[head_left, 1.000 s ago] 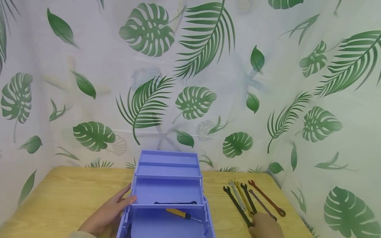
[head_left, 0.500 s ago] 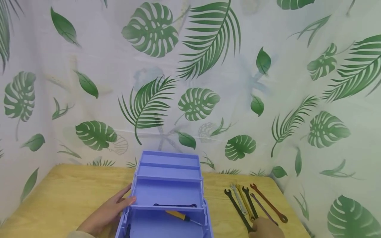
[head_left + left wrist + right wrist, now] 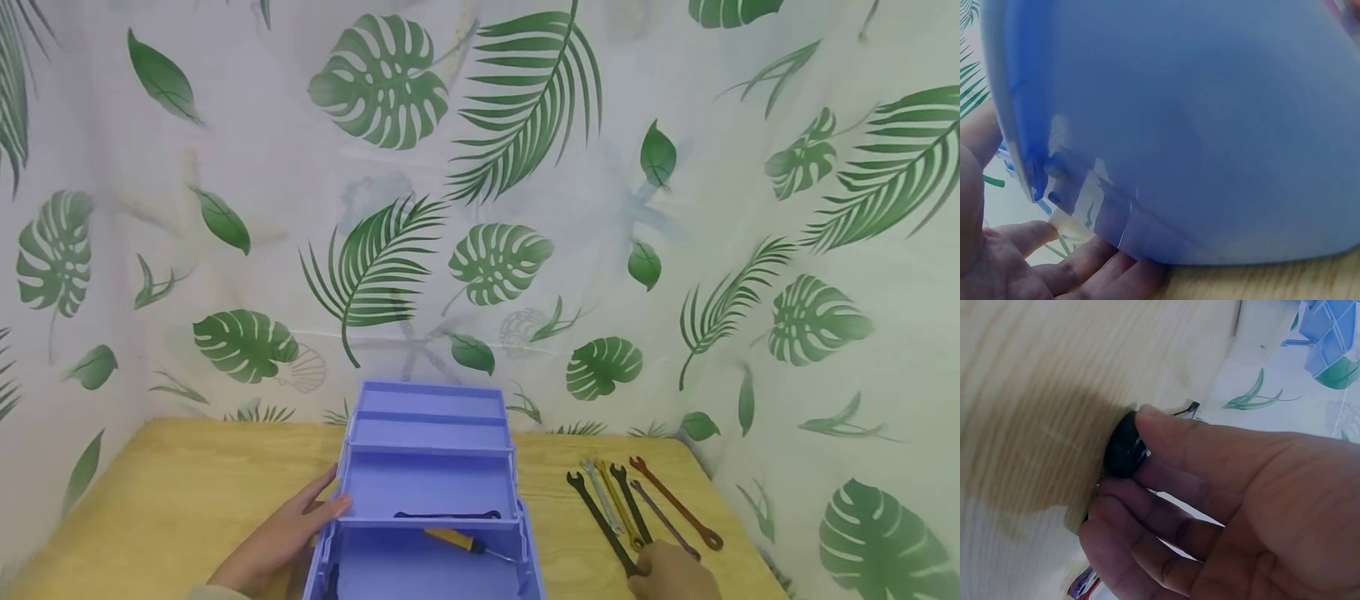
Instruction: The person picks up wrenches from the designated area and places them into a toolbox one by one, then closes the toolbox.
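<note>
Right side of the wood-grain table (image 3: 195, 475): right hand (image 3: 678, 575) down at the near end of the leftmost black wrench (image 3: 603, 521). Right wrist view shows thumb and fingertips pinching a dark, rounded wrench end, seemingly that wrench's, just over the wood; the remaining fingers bend below it. The wrench's far jaw end points toward the wall covering (image 3: 495, 167). Beside it, in a loose fan: silver wrench (image 3: 602, 497), gold wrench (image 3: 621, 507), shorter black wrench (image 3: 632, 504), purple wrench (image 3: 666, 518), red wrench (image 3: 677, 502). Left hand (image 3: 292, 529) at the left flank of the blue cantilever toolbox (image 3: 420, 579), thumb on the edge of its middle tray (image 3: 420, 479), fingers fairly straight and spread against the side, apparently steadying it. Toolbox stands unfolded, upper tray (image 3: 430, 433) raised at the back; a slim dark wrench (image 3: 447, 515) lies along the middle tray's front, a yellow-handled screwdriver (image 3: 450, 540) below in the base. Something dark (image 3: 332, 581) at the base's left wall, too cut off to name. Step in hand, by my reading: taking hold of the leftmost black wrench. Next move would call for a firm pinch and a straight lift, without dragging the shorter black one, which lies close to the same fingers; left hand best kept light on the tray.
</note>
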Motion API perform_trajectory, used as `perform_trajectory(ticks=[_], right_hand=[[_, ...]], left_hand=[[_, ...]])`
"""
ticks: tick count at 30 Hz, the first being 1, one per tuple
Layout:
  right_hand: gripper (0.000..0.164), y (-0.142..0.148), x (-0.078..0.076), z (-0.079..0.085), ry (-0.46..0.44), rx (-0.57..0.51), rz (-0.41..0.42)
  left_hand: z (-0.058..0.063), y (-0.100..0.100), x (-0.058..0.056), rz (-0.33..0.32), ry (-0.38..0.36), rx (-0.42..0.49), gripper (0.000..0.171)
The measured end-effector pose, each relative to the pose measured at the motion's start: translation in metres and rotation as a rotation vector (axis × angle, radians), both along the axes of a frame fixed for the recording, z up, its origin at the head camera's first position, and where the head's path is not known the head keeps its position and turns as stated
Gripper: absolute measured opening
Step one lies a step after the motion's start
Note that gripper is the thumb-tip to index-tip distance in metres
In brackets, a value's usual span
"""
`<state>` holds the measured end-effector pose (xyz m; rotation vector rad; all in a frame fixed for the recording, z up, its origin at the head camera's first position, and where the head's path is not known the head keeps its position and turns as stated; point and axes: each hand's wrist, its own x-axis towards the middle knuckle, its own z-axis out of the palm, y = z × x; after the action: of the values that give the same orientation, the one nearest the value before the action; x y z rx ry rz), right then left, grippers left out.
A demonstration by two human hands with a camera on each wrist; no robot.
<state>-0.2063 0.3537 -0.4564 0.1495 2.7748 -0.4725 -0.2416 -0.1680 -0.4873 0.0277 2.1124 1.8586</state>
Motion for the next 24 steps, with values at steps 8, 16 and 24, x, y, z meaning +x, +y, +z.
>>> perform_trajectory(ticks=[8,16,24], right_hand=[[0.041,-0.005,0.009,0.002,0.062,0.040,-0.038],[0.020,-0.009,0.009,0.005,0.131,0.072,-0.002],[0.018,-0.008,0.009,0.003,0.034,-0.033,-0.027]], left_hand=[[-0.002,0.006,0.006,0.037,-0.022,-0.042,0.088],[0.006,0.001,0.003,-0.007,0.001,-0.096,0.091],[0.009,-0.009,-0.001,-0.054,-0.008,0.009,0.086]])
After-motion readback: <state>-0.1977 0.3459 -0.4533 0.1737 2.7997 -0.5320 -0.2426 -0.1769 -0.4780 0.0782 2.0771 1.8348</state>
